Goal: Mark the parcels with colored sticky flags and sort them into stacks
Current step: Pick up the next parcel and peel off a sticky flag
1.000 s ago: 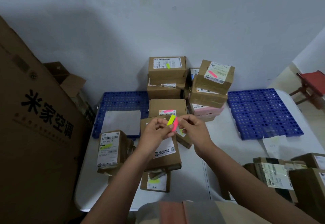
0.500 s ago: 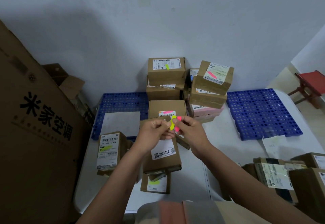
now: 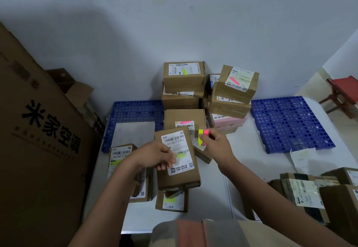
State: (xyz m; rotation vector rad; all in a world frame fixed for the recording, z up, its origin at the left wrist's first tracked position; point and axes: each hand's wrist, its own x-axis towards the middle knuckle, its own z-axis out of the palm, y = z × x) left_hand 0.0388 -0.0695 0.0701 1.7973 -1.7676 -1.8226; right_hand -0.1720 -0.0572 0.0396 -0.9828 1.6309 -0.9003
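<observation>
A brown parcel (image 3: 177, 177) with a white label lies in front of me on top of other parcels. A yellow flag (image 3: 181, 156) sits on its label, and my left hand (image 3: 155, 155) has its fingertips on the label just left of that flag. My right hand (image 3: 215, 143) pinches the strip of yellow and pink sticky flags (image 3: 203, 137) just right of the parcel. Two stacks of flagged parcels stand at the wall: one topped by a yellow-flagged box (image 3: 183, 73), one by a pink-flagged box (image 3: 239, 82).
Blue perforated mats lie at the left (image 3: 135, 109) and right (image 3: 288, 122) of the white table (image 3: 211, 194). A big cardboard box (image 3: 38, 140) stands at the left. More parcels (image 3: 310, 190) sit at the right, a yellow-flagged parcel (image 3: 120, 159) at the left, a red stool (image 3: 344, 91) beyond.
My hands have parted. The left one came down onto the parcel's label, where a yellow flag now sits; the right one kept the flag strip and moved slightly right.
</observation>
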